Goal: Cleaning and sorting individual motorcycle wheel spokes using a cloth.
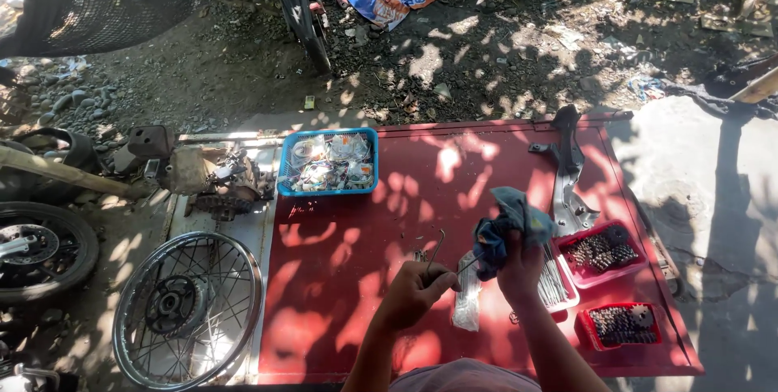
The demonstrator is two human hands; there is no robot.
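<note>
My left hand (pixel 415 291) pinches a thin metal spoke (pixel 438 248) with a bent, hooked end pointing up. My right hand (pixel 519 266) grips a blue rag (pixel 506 226) and holds it around the other end of the spoke. Both hands hover over a red metal panel (pixel 365 238) lying flat on the ground. Just below my hands lies a clear plastic bag (pixel 468 303), and beside my right wrist a white tray (pixel 555 285) holds several loose spokes.
Two red trays (pixel 604 250) (pixel 622 325) of small metal nipples sit at right. A blue basket (pixel 328 163) of packets stands at the panel's far left. A spoked wheel rim (pixel 186 307), an engine block (pixel 215 177), a grey metal bracket (pixel 567 173) and a tyre (pixel 40 250) lie around.
</note>
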